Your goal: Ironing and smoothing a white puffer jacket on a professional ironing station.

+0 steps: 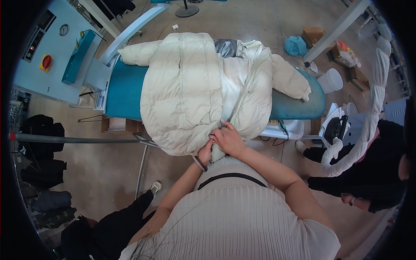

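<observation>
A cream puffer jacket [182, 86] lies spread across a teal ironing board [125, 93], its front partly open over a white lining. Its near edge hangs toward my body. At the lower end of the front opening, my left hand [205, 151] is closed on the jacket's hem. Just to its right and slightly above, my right hand [229, 139] has bent fingers pinching the jacket by the front zipper edge [236, 108]. The fingertips of both hands nearly meet, and whatever small part lies between them is hidden.
A machine cabinet [47, 65] with a red knob stands left. An iron [336, 129] rests at right beneath a white wrapped hose [377, 86]. A white bucket [330, 81] and cardboard boxes [340, 56] are beyond the board. People in dark clothes [364, 173] stand on both sides.
</observation>
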`<state>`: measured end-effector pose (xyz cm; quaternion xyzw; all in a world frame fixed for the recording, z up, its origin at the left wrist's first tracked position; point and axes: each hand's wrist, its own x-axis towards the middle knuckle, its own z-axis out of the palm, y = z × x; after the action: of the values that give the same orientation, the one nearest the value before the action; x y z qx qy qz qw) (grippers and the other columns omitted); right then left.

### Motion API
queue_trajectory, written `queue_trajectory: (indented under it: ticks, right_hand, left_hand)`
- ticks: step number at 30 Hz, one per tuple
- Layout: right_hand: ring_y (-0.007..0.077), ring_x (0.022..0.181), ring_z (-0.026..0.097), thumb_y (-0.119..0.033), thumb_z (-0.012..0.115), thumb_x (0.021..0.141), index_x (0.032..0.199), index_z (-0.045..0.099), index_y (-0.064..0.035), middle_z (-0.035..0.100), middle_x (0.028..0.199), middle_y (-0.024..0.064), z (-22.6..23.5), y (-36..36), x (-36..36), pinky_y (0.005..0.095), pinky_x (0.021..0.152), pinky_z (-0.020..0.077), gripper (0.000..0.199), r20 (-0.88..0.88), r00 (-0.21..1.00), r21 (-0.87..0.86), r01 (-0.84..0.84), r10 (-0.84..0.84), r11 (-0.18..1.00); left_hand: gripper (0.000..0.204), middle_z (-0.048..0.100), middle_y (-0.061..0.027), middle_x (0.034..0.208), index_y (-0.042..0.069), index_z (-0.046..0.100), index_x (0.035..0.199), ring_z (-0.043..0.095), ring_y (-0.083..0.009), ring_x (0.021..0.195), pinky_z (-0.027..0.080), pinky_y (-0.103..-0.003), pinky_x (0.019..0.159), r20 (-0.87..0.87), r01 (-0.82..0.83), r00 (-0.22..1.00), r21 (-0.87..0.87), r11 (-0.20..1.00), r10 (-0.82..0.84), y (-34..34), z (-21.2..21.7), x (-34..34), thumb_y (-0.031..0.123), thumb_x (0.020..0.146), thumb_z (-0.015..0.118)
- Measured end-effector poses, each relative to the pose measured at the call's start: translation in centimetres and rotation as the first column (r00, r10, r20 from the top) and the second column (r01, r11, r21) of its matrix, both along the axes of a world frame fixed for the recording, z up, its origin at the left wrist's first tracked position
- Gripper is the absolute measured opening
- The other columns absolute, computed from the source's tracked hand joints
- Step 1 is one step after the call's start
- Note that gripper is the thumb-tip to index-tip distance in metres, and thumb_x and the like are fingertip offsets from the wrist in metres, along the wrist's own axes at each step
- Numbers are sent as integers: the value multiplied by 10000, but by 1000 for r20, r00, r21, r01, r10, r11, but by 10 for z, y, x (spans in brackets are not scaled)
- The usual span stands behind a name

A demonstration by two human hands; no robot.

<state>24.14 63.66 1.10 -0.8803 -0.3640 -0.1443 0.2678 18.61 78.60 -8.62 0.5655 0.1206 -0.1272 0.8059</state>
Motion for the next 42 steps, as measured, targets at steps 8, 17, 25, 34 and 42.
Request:
queue_trajectory:
  ticks: [8, 17, 25, 34, 42]
  right_hand:
    - [214, 710, 556, -202, 591, 868, 939, 547, -71, 552, 701, 52, 4, 3, -5, 482, 1044, 331, 156, 10, 993, 27, 120, -120, 992]
    - [223, 839, 569, -189, 617, 853, 936, 539, -64, 586, 818, 47, 38, 7, -17, 566, 1065, 255, 170, -97, 952, 145, 301, -290, 942]
    - [255, 918, 576, -144, 654, 819, 910, 529, -64, 594, 938, 61, 62, -3, -1, 548, 1067, 238, 174, -89, 987, 413, 159, -134, 897]
    - [263, 924, 576, -104, 640, 827, 865, 538, -64, 605, 933, 74, 79, 2, -5, 494, 1066, 252, 117, 14, 960, 410, 249, -279, 878]
    - [262, 933, 576, -172, 614, 870, 866, 541, -57, 648, 975, 51, 53, -12, 78, 474, 1058, 256, 136, -135, 900, 423, 430, -414, 798]
  left_hand:
    - [422, 518, -75, 1308, -20, 478, 1309, 468, -159, 1191, 337, -282, 1038, 79, -3, 997, 153, 988, -9, -4, 33, 2, 273, 1017, 396]
    - [450, 522, -82, 1302, -19, 459, 1325, 467, -156, 1188, 334, -289, 1043, 93, -66, 994, 110, 992, 56, -12, 84, 17, 306, 1019, 405]
    - [425, 546, -103, 1282, -12, 483, 1304, 498, -185, 1170, 337, -303, 1042, 148, -139, 982, 169, 976, 115, -6, 84, 0, 290, 1009, 436]
    - [332, 614, -72, 1146, 5, 564, 1220, 570, -177, 999, 452, -297, 876, 325, -184, 946, 498, 847, 14, -6, 146, -18, 217, 968, 524]
    - [342, 618, -126, 1178, 18, 571, 1229, 583, -231, 1044, 463, -317, 881, 371, -216, 924, 714, 666, -98, 29, 141, -66, 130, 908, 607]
